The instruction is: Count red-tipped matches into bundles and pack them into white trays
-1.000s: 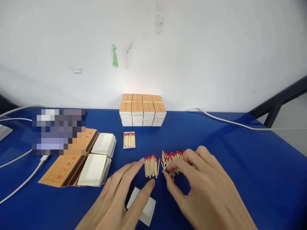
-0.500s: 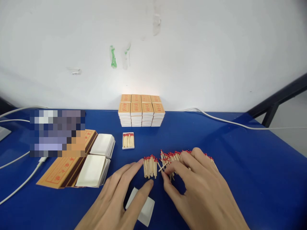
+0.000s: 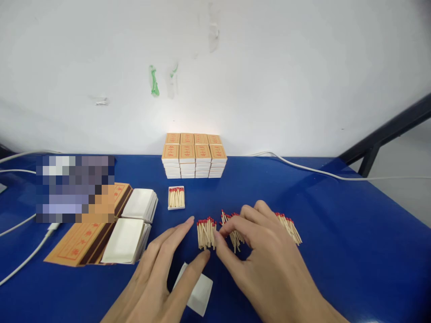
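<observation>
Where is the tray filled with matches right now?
In the head view, the filled tray lies left of centre on the blue table, just in front of the stacked matchboxes.

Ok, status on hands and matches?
Left hand open beside leftmost match pile. Right hand at that pile's right edge. White piece partly hidden by left hand.

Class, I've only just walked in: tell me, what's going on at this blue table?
A person is handling loose matches with both hands. The left hand is spread beside a small bunch of matches; the right hand has its thumb and fingertip at that bunch's right edge, though whether they grip a match is unclear. More matches lie partly behind the right hand. Farther back are a filled tray and stacked matchboxes.
</observation>
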`<act>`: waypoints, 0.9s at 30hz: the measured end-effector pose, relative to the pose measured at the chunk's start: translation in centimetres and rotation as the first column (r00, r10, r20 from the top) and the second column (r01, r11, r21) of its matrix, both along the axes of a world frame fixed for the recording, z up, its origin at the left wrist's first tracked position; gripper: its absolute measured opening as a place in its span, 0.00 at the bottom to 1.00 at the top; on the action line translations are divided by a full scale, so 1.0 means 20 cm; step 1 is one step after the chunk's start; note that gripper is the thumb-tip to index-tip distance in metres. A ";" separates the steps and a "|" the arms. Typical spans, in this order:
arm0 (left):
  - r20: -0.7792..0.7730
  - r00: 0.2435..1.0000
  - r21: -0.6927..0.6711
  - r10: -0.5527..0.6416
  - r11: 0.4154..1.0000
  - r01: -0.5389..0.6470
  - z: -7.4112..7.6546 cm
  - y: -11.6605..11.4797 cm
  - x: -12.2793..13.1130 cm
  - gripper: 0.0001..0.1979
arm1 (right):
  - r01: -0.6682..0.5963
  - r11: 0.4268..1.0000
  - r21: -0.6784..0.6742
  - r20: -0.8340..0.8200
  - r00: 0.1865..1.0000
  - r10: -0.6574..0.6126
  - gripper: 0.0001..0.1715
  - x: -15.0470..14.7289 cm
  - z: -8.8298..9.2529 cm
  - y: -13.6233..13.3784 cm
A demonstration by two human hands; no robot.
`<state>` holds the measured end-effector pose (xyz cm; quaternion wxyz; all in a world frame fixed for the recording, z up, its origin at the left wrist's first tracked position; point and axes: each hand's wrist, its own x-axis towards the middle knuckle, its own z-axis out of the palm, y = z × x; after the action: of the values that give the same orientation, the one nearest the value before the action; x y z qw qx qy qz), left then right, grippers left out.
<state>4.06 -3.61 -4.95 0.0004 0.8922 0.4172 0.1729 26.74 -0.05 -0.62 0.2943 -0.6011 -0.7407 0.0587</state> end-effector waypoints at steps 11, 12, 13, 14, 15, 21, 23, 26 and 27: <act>0.011 0.996 -0.056 0.092 0.994 -0.091 0.02 0.01 0.00 0.42 | 0.027 0.992 0.127 0.216 0.975 -0.054 0.17 0.04 -0.03 -0.01; 0.004 0.996 -0.056 0.093 0.994 -0.093 0.02 0.01 0.00 0.41 | 0.035 0.991 0.133 0.232 0.971 -0.065 0.17 0.02 -0.03 -0.01; -0.013 0.996 -0.049 0.087 0.995 -0.087 0.02 0.01 -0.01 0.40 | 0.039 0.990 0.139 0.246 0.967 -0.073 0.17 0.02 -0.04 -0.01; -0.040 0.997 -0.037 0.063 0.997 -0.065 0.01 0.02 -0.01 0.40 | 0.041 0.989 0.142 0.257 0.963 -0.077 0.16 0.01 -0.04 -0.01; -0.068 0.997 -0.019 0.028 0.999 -0.029 0.01 0.02 -0.02 0.40 | 0.042 0.988 0.147 0.265 0.961 -0.080 0.16 0.01 -0.04 -0.01; -0.118 0.993 0.014 -0.018 1.000 0.020 0.00 0.02 -0.03 0.43 | 0.042 0.988 0.146 0.281 0.956 -0.082 0.13 0.01 -0.04 -0.02; -0.106 0.993 0.023 -0.055 0.998 0.058 0.00 0.03 -0.03 0.46 | 0.041 0.987 0.157 0.279 0.957 -0.084 0.13 0.02 -0.05 -0.02; -0.109 0.991 0.037 -0.082 0.996 0.086 0.00 0.04 -0.03 0.49 | 0.032 0.984 0.175 0.273 0.959 -0.079 0.14 0.02 -0.04 -0.02; -0.114 0.990 0.031 -0.077 0.996 0.081 0.00 0.04 -0.03 0.49 | 0.032 0.984 0.174 0.262 0.962 -0.077 0.15 0.02 -0.04 -0.02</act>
<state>3.42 -2.82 -5.03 -0.0324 0.9163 0.3776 0.1297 27.15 -0.45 -1.51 0.2427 -0.5968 -0.7590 -0.0937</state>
